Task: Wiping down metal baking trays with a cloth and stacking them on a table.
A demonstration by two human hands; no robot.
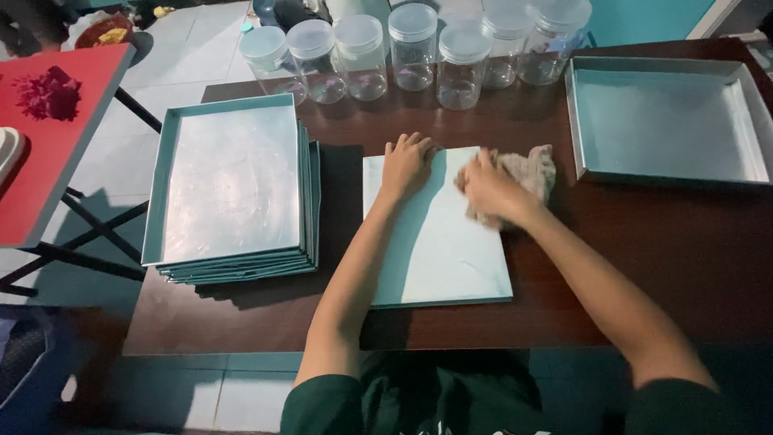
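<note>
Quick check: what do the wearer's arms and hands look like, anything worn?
Both arms are bare from hands to upper arm. Left hand and right hand show no gloves, rings or watch. Short dark green sleeves end near the shoulders.

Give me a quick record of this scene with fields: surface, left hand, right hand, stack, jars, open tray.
surface: dark brown wooden table
left hand: flat on the pale teal flat metal tray, upside down
right hand: pressing a crumpled beige cloth on that tray's far right corner
stack: teal trays left of it
jars: clear plastic lidded jars along the far edge
open tray: empty teal tray, far right
</note>
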